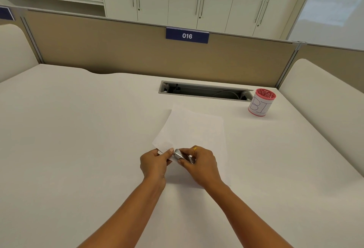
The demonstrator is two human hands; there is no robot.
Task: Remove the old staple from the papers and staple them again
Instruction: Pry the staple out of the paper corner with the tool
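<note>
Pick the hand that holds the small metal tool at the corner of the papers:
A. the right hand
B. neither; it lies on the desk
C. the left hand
A: the right hand grips the metal tool at the near corner of the papers, while the left hand pinches that corner.
</note>
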